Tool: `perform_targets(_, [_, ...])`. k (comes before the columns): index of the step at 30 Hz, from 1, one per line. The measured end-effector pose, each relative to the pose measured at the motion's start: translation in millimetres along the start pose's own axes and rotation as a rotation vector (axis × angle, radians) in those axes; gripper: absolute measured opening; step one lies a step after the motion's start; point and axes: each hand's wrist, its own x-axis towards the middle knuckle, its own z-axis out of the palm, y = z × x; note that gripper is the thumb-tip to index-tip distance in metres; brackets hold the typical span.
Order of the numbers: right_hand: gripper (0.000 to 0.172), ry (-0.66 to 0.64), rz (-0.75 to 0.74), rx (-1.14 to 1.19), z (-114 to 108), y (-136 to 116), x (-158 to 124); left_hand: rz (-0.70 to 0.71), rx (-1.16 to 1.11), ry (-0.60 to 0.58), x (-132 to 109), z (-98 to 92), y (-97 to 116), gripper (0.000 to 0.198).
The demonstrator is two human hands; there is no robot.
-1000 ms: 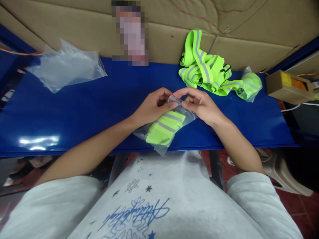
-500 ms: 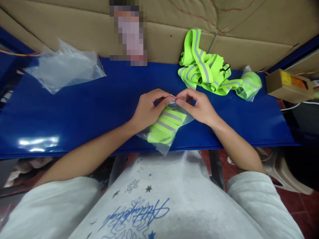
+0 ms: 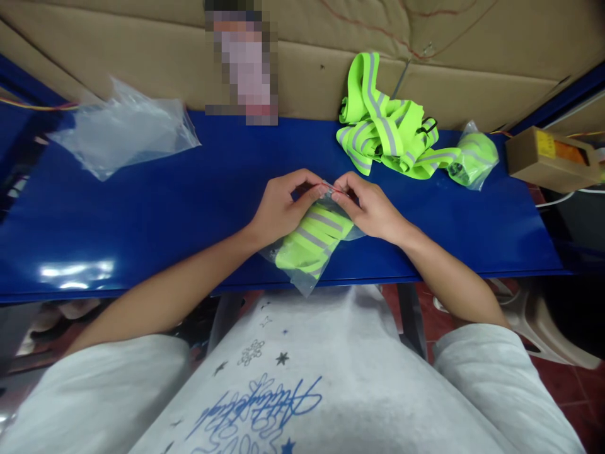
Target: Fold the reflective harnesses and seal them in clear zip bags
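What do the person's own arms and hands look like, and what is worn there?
The left hand and right hand wear no visible gloves or bracelets. Both forearms are bare below short, pale-grey fabric sleeves without visible print.

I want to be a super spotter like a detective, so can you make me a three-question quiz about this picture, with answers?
1. True or false: the left hand and the right hand both pinch the same clear bag.

2. Which is nearer the small brown box?
a) the loose clear plastic
b) the bagged neon bundle

3. Fill in the colour: the stripes on the neon strap inside the pinched bag are ____.

Key: 1 true; 2 b; 3 grey.
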Motion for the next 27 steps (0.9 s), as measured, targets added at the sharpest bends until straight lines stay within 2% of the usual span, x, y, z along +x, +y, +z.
perform_targets(3, [0.019, 0.018, 0.028, 0.032, -1.1, 0.5, 0.6, -0.040, -0.040, -0.005, 1.5, -0.9, -2.0, 0.026])
perform_targets(9, [0.024, 0.015, 0.092, 0.050, -6.4, 2.3, 1.6, -0.093, 0.043, 0.012, 1.8, -2.6, -0.1, 0.024])
perform_targets(14, [0.030, -0.003, 0.182, 0.069, -6.9, 1.1, 1.0, -0.081, -0.052, -0.009, 0.8, -2.7, -0.1, 0.022])
perform_targets(21, [0.030, 0.011, 0.192, 0.117, -7.4, -2.4, 1.3, -0.085, -0.048, 0.007, 1.0, -1.7, 0.5, 0.023])
perform_targets(27, [0.034, -0.010, 0.212, 0.233, -5.8, -3.4, 0.2, -0.014, -0.029, -0.008, 0.0, -3.4, 2.4, 0.024])
